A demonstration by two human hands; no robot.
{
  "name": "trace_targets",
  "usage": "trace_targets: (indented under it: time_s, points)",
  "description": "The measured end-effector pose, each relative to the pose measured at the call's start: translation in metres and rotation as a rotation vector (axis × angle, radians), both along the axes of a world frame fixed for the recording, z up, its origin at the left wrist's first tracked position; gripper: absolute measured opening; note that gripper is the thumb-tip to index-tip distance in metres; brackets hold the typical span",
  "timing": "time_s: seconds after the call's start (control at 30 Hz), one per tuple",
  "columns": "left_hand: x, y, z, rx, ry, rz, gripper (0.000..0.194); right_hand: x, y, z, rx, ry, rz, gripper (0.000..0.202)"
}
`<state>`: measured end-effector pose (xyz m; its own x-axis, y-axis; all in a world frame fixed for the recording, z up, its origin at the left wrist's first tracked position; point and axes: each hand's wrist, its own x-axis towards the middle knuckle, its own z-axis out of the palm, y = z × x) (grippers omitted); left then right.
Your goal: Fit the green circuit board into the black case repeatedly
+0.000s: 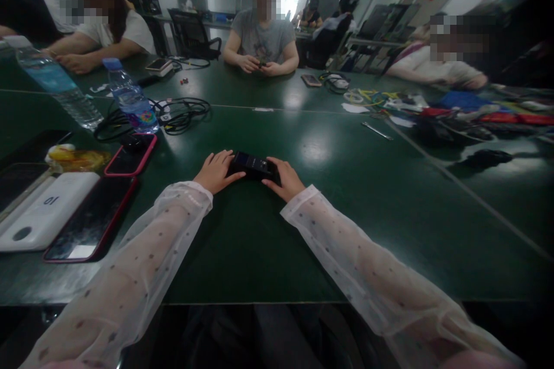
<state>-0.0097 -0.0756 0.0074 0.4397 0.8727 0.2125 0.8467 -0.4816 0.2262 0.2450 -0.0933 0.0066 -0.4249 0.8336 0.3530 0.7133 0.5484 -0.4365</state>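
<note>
A small black box-shaped device point(253, 165) with a dark screen and small buttons on its top lies between my hands on the green table point(251, 242). My left hand point(216, 172) grips its left end, the thumb along the near side and the fingers at the far side. At the opposite end, my right hand point(286, 179) holds it the same way, with thumb in front and fingers behind. Its exact kind is too small and dark to tell. Sheer white dotted sleeves cover both my forearms.
To the left lie a red-edged phone point(93, 222), a white power bank point(49, 207) and a pink-cased phone point(131, 155). Two water bottles point(132, 98) stand behind them, beside black cables point(186, 115). A wrench point(376, 131) and tangled wires point(372, 98) lie right. Several people sit around.
</note>
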Motion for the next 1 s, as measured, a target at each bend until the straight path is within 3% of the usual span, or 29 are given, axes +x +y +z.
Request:
trace_targets:
  time_s: [0.5, 1.0]
  points:
    - [0.0004, -0.0012, 0.0023, -0.018, 0.003, 0.008, 0.074, 0.0002, -0.0002, 0.0008, -0.007, 0.019, -0.010, 0.064]
    - [0.0008, -0.0014, 0.0025, -0.008, 0.004, 0.009, 0.078, -0.0009, -0.0028, 0.0017, -0.003, 0.082, -0.048, 0.054]
